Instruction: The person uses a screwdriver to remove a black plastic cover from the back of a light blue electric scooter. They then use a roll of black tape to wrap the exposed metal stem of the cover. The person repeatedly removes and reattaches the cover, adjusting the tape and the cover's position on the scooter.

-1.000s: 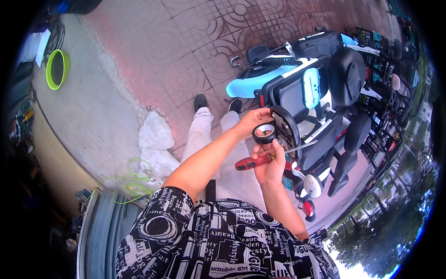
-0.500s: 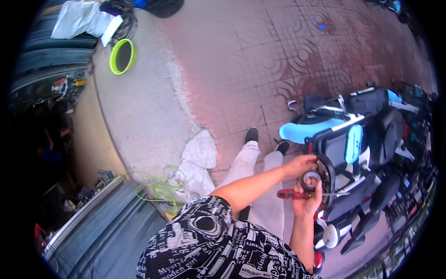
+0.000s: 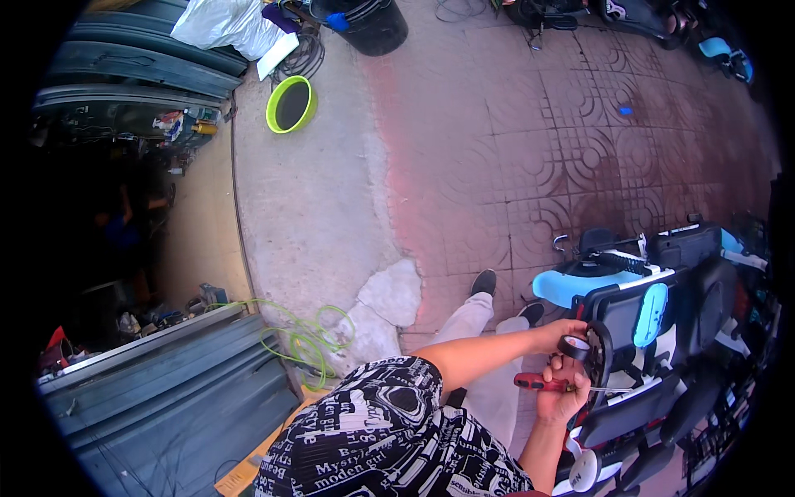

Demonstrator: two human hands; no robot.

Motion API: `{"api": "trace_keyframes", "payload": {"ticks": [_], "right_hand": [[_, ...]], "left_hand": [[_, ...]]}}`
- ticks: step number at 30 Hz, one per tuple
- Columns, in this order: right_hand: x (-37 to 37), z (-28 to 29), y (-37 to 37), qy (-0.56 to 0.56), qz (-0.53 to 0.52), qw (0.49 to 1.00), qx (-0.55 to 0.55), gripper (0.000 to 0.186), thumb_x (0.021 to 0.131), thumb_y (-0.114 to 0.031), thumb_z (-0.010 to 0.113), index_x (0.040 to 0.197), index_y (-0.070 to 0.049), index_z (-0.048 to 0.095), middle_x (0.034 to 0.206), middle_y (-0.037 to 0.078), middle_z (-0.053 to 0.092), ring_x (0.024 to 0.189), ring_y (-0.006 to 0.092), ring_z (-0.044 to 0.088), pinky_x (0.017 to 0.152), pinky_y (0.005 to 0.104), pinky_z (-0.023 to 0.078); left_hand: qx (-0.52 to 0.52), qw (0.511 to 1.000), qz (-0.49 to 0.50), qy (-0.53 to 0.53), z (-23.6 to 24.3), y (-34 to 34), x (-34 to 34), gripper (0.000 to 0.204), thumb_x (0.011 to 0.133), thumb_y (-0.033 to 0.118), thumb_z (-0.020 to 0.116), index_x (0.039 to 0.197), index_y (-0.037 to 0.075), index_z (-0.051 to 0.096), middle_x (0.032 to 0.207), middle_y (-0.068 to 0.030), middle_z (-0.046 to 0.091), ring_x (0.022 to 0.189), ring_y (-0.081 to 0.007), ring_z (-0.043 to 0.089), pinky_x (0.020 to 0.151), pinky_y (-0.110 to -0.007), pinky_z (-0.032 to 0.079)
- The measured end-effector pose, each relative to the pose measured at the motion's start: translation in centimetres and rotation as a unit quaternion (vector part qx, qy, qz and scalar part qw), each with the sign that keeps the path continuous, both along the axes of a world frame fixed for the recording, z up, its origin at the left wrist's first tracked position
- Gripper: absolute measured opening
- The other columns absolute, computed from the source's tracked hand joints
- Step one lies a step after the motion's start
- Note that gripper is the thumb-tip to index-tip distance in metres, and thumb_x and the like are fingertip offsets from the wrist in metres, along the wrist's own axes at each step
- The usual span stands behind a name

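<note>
My left hand (image 3: 561,335) has its fingers closed at the upper edge of a black curved hoop-like part (image 3: 603,360) on a scooter-like vehicle. Just below these fingers is a roll of black tape (image 3: 574,348), between my two hands. My right hand (image 3: 565,399) grips a screwdriver (image 3: 540,382) by its red handle. The metal shaft points right, past the hoop, and its tip lies against the vehicle's background. The raised fingers of that hand reach up toward the tape roll. Whether they touch it is hard to see.
Parked scooters with black seats and light-blue panels (image 3: 571,287) crowd the right side. A yellow-green basin (image 3: 286,126) and a black bucket (image 3: 368,29) stand at the far left. A green hose (image 3: 308,340) lies coiled on the concrete beside a grey metal shutter (image 3: 166,373).
The whole view has shifted, so the scene sits lower and further right. The tape roll has turned and moved up toward my left fingers. The screwdriver stays in my right hand.
</note>
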State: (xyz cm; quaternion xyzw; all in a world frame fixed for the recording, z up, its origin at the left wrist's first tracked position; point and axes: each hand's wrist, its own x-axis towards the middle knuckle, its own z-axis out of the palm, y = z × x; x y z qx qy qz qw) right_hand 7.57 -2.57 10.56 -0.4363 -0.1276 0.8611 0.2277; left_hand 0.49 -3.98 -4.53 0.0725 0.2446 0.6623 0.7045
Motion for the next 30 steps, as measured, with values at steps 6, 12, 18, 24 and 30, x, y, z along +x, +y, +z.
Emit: {"api": "trace_keyframes", "payload": {"ticks": [6,12,18,24,30], "right_hand": [[2.7,-4.4,-0.4,-0.201,-0.022,0.977,0.069,0.022,0.09,-0.023,0.06,0.102,-0.005,0.057,0.089,0.005,0.058,0.074,0.0157,0.052,0.066,0.0298,0.043],[0.2,-5.8,-1.4,-0.298,-0.058,0.94,0.156,0.038,0.086,-0.037,0.071,0.11,-0.01,0.058,0.091,-0.002,0.059,0.072,0.0081,0.054,0.061,0.0223,0.047],[-2.5,-3.2,-2.3,-0.314,-0.044,0.932,0.177,0.023,0.09,-0.03,0.066,0.092,-0.008,0.061,0.076,-0.003,0.057,0.063,0.0056,0.051,0.055,0.02,0.041],[-0.9,-4.3,-1.5,-0.271,-0.033,0.942,0.195,0.018,0.092,-0.024,0.063,0.086,-0.008,0.058,0.071,-0.002,0.055,0.055,0.006,0.046,0.047,0.0209,0.034],[-0.7,-5.3,-1.5,-0.305,-0.031,0.944,0.124,0.027,0.085,-0.035,0.072,0.085,-0.01,0.062,0.073,-0.004,0.058,0.066,0.0063,0.053,0.059,0.0227,0.04]], "left_hand": [[-0.004,1.0,-0.002,0.023,0.8,0.2,-0.9,0.027,0.093,0.006,0.052,0.12,0.003,0.056,0.108,0.0001,0.062,0.099,-0.0075,0.056,0.088,-0.026,0.046],[0.0,0.998,0.018,0.052,1.1,0.1,-0.7,0.025,0.095,0.008,0.052,0.119,0.003,0.056,0.109,0.0005,0.062,0.1,-0.007,0.055,0.089,-0.025,0.045],[-0.072,0.995,-0.073,-0.017,1.2,-0.9,-1.8,0.02,0.095,0.011,0.052,0.113,0.01,0.06,0.088,0.0103,0.057,0.07,0.0015,0.046,0.063,-0.016,0.04],[-0.044,0.99,-0.093,-0.098,0.6,-0.2,-1.8,0.021,0.098,0.01,0.048,0.118,0.01,0.055,0.092,0.0076,0.06,0.069,0.0018,0.049,0.06,-0.015,0.042],[-0.125,0.975,-0.051,-0.178,1.3,0.1,-1.3,0.06,0.082,0.015,0.064,0.138,0.008,0.042,0.125,-0.0095,0.057,0.1,-0.024,0.063,0.078,-0.035,0.055]]}}
